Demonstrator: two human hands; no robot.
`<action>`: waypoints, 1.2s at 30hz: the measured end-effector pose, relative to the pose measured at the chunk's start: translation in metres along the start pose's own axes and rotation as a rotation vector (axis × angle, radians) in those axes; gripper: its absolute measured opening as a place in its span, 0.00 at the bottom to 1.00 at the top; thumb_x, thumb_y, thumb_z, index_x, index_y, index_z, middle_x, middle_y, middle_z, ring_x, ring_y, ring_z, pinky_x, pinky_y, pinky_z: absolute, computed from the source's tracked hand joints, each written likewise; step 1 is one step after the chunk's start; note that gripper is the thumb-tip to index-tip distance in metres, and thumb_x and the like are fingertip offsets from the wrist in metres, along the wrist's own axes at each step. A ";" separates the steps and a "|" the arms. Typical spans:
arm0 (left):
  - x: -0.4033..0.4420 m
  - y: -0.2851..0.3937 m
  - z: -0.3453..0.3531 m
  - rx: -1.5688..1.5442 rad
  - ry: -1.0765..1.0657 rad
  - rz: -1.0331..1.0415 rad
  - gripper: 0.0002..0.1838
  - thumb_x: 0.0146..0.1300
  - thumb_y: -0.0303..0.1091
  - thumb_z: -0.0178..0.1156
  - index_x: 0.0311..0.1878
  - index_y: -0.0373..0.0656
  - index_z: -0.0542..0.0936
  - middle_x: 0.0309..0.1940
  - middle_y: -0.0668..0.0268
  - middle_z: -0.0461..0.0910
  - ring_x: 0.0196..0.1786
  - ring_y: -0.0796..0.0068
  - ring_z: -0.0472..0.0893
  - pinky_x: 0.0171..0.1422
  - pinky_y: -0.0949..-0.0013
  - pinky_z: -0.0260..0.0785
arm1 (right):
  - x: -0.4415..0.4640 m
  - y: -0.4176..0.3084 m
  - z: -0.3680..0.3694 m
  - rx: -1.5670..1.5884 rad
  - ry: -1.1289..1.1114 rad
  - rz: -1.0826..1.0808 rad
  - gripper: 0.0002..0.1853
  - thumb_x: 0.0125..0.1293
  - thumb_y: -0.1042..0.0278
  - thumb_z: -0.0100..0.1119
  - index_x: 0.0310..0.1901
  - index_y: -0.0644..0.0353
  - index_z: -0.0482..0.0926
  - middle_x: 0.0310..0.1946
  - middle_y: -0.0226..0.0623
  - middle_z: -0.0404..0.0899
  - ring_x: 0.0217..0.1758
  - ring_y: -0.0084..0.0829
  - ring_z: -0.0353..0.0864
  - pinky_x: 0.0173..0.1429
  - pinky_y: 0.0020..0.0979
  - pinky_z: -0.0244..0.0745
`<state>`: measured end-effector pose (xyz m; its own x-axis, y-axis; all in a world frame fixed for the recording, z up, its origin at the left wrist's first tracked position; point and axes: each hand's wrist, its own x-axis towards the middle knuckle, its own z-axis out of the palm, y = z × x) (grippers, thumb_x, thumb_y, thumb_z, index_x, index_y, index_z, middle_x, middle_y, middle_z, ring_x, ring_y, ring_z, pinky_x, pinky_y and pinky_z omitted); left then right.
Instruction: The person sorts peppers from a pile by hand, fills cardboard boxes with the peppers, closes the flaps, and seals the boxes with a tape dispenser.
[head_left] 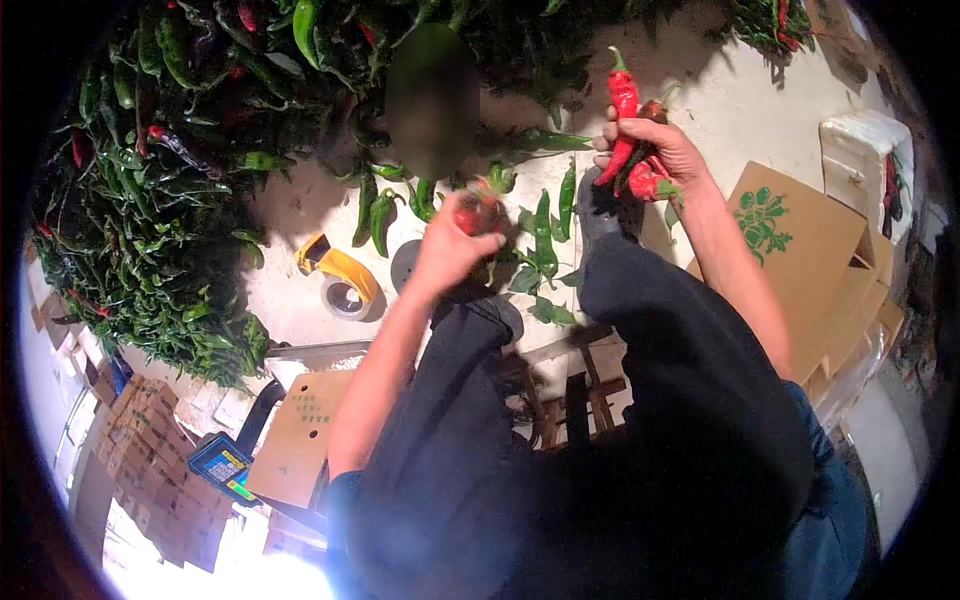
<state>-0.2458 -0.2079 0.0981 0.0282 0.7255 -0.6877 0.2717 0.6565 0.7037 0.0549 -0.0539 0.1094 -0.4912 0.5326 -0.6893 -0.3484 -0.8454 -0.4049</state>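
Note:
Raised at the upper right, my right hand (672, 150) is closed around several red chili peppers (622, 95); one stands upright with its green stem on top, and others hang by the palm. My left hand (455, 248), near the middle, has its fingers curled round reddish, dark peppers (480, 208) that are smeared by motion. Beneath and between the hands, loose green chili peppers (543, 235) lie on the pale floor (300, 215). A big heap of mostly green peppers (150, 250), with some red ones, fills the upper left.
A yellow tape dispenser (345, 275) with a tape roll lies left of my feet. Cardboard boxes (790, 240) and a white foam box (860, 150) stand at the right. At lower left are a scale display (222, 465), a carton (300, 430) and stacked boxes (160, 460).

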 end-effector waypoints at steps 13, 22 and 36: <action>-0.001 0.231 0.064 -0.032 -0.391 0.524 0.39 0.59 0.18 0.53 0.75 0.37 0.53 0.65 0.49 0.67 0.62 0.59 0.77 0.67 0.64 0.70 | -0.092 -0.040 0.123 -0.537 0.210 -0.748 0.24 0.59 0.57 0.77 0.50 0.62 0.79 0.41 0.31 0.83 0.44 0.22 0.80 0.50 0.28 0.78; -0.103 0.369 0.221 0.210 -0.737 1.014 0.53 0.61 0.32 0.65 0.80 0.32 0.41 0.74 0.39 0.62 0.76 0.53 0.66 0.78 0.63 0.58 | -0.344 -0.115 0.019 -0.178 0.588 -0.958 0.21 0.60 0.64 0.68 0.54 0.61 0.78 0.42 0.34 0.83 0.41 0.26 0.84 0.44 0.30 0.83; 0.003 0.233 -0.015 0.685 -0.441 0.262 0.16 0.62 0.32 0.60 0.49 0.31 0.82 0.30 0.62 0.83 0.33 0.69 0.83 0.37 0.65 0.78 | -0.339 -0.036 -0.054 -0.990 1.110 -0.672 0.25 0.70 0.69 0.63 0.65 0.66 0.72 0.49 0.39 0.83 0.50 0.26 0.82 0.57 0.29 0.77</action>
<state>-0.1971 -0.0496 0.2623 0.5046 0.5966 -0.6241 0.7214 0.1057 0.6844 0.2767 -0.2065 0.3250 0.4645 0.8757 -0.1319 0.5842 -0.4150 -0.6975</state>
